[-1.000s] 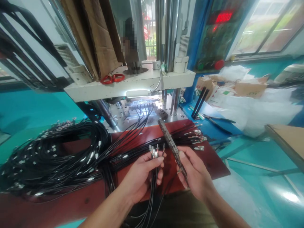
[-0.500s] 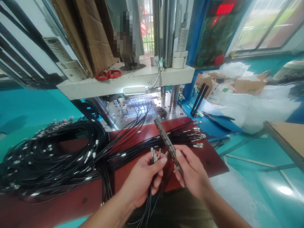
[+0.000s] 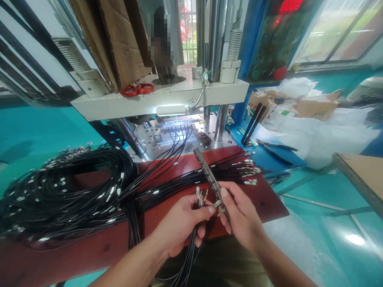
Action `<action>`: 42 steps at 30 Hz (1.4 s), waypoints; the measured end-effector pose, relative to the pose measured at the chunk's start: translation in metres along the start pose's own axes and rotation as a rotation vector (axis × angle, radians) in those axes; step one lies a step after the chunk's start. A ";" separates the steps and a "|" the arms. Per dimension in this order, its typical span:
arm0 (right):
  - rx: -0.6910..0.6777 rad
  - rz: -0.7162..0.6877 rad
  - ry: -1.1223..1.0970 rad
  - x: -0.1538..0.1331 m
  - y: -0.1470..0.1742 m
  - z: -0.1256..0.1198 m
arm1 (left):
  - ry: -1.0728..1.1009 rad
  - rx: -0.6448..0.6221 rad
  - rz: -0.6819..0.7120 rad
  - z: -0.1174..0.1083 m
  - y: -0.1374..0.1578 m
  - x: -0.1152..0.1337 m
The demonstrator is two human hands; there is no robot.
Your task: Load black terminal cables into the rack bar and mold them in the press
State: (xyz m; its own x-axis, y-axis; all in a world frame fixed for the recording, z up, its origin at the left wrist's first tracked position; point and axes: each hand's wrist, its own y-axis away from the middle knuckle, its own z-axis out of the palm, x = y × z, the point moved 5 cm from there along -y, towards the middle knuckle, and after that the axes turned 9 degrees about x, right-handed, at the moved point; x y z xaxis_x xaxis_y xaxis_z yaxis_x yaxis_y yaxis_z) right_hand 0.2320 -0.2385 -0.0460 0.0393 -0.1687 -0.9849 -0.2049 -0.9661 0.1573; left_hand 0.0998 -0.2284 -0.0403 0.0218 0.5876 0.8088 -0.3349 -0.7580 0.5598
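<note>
My left hand [image 3: 190,217] is closed around a small bunch of black wires [image 3: 188,255] whose metal terminals [image 3: 201,195] stick up above the fingers. Between its thumb and finger, one terminal [image 3: 217,203] touches or nearly touches the side of a long dark metal bar [image 3: 206,169] with slots along it. My right hand [image 3: 241,211] grips the lower end of that bar, thumb on top, the bar slanting up and left. Behind the bar, more black wires [image 3: 167,189] with terminals at their right ends lie across the red-brown board [image 3: 272,203].
A big coil of black wires [image 3: 119,199] covers the board's left side. Beyond stands a press with a white plate [image 3: 209,95], red-handled scissors [image 3: 137,89] on it, and a lit fixture [image 3: 176,129] holding wires below. Pliers [image 3: 275,151] lie on a blue surface at right.
My left hand has moved slightly right, bringing a terminal up to the bar's side. The right hand and bar stay nearly in place. The view has shifted a little.
</note>
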 end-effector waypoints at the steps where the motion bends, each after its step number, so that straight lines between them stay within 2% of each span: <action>1: 0.002 -0.007 0.004 0.000 0.000 0.000 | -0.002 0.000 -0.004 0.001 0.000 0.001; 14: 0.002 -0.172 0.182 -0.008 0.003 0.004 | -0.026 0.045 0.064 0.004 -0.005 -0.001; 20: 0.017 0.069 -0.023 -0.008 0.001 -0.002 | 0.154 0.083 0.100 -0.017 -0.004 0.008; 23: 0.013 0.127 -0.044 -0.010 0.003 -0.006 | 0.258 0.110 0.083 -0.026 -0.003 0.012; 27: -0.015 0.126 -0.074 -0.007 0.002 -0.007 | 0.331 0.100 0.037 -0.027 -0.004 0.011; 33: -0.046 0.113 -0.106 -0.004 -0.001 -0.006 | 0.418 -0.161 0.027 -0.017 0.001 0.010; 35: -0.053 0.114 -0.116 -0.005 -0.001 -0.005 | 0.417 -0.201 0.009 -0.017 0.003 0.009; 38: -0.062 0.111 -0.115 -0.007 0.000 -0.005 | 0.392 -0.175 -0.022 -0.019 0.004 0.006; 42: -0.057 0.115 -0.108 -0.007 0.001 -0.006 | 0.341 -0.058 -0.054 -0.023 -0.001 0.002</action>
State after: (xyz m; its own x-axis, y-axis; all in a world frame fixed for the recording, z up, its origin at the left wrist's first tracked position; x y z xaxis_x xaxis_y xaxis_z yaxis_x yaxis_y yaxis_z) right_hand 0.2374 -0.2393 -0.0381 -0.0875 -0.2593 -0.9618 -0.1458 -0.9518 0.2698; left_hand 0.0785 -0.2203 -0.0434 -0.2717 0.6946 0.6661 -0.3954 -0.7116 0.5808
